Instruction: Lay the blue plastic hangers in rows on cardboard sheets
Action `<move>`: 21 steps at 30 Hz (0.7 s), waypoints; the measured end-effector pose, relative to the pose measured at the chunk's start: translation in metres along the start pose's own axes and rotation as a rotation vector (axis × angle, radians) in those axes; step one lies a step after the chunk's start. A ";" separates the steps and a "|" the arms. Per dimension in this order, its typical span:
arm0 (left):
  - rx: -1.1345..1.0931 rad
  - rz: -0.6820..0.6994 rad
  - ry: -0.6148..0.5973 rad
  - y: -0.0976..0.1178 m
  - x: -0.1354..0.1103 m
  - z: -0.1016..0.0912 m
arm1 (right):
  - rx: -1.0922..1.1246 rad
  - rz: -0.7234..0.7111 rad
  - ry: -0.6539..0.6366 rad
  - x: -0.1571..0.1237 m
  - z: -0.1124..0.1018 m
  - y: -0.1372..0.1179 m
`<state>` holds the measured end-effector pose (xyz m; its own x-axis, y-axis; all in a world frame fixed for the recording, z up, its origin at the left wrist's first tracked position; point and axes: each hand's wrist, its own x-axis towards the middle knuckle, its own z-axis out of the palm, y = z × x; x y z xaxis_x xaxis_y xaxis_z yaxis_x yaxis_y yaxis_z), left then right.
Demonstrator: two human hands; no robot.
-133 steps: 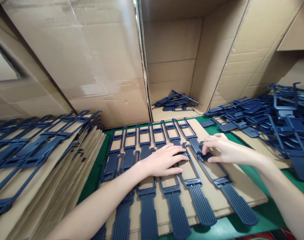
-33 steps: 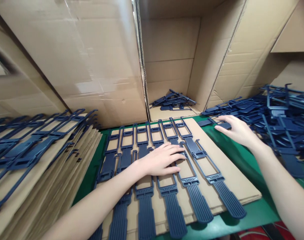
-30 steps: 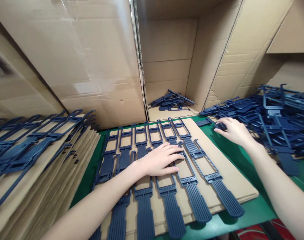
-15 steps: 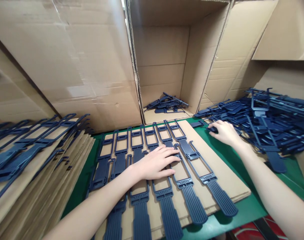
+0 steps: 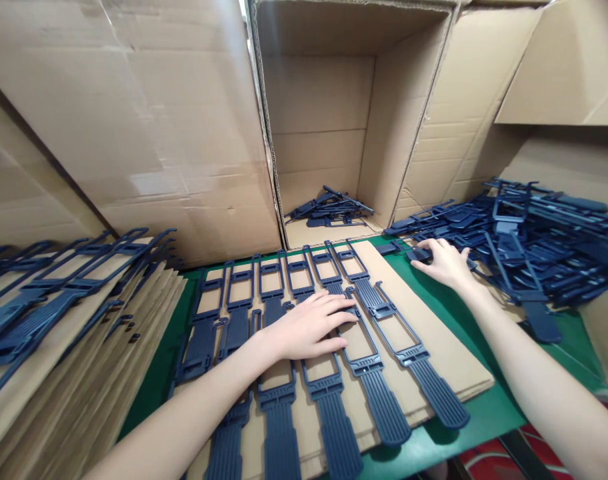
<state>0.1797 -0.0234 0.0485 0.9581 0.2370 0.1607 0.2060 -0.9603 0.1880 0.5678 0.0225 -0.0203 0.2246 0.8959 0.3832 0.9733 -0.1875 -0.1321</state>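
Observation:
My left hand (image 5: 317, 325) lies flat, fingers stretched, on dark blue plastic frames laid out in rows on a cardboard sheet (image 5: 447, 347). Each of these parts has a rectangular open frame and a ribbed flat tab, such as the plastic part (image 5: 437, 393) at the right end of the near row. Beyond the sheet's right edge, my right hand (image 5: 447, 263) has its thumb and fingers around the end of another dark blue plastic part (image 5: 418, 255), at the edge of a loose pile. My palm and fingers hide much of that part.
A heap of similar parts (image 5: 549, 233) covers the right of the green table (image 5: 489, 417). An open cardboard box (image 5: 317, 97) at the back holds a few more. Stacked cardboard sheets (image 5: 129, 360) carrying parts stand at left.
My right hand has shifted slightly, with its thumb and fingers now around the ribbed part by the pile. The left hand stays put on the laid-out frames. The view has moved a little.

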 end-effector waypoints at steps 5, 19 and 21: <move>0.001 0.002 0.003 -0.001 -0.001 0.001 | 0.033 0.040 0.039 0.002 0.007 0.000; -0.067 0.024 0.058 -0.001 -0.002 0.004 | 0.373 0.043 0.297 -0.009 -0.042 -0.032; -0.075 0.022 0.060 -0.001 -0.002 0.004 | 0.383 0.066 0.323 -0.013 -0.049 -0.039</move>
<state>0.1780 -0.0237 0.0442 0.9482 0.2267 0.2226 0.1677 -0.9522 0.2554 0.5297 -0.0014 0.0242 0.3474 0.7052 0.6181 0.8831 -0.0242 -0.4687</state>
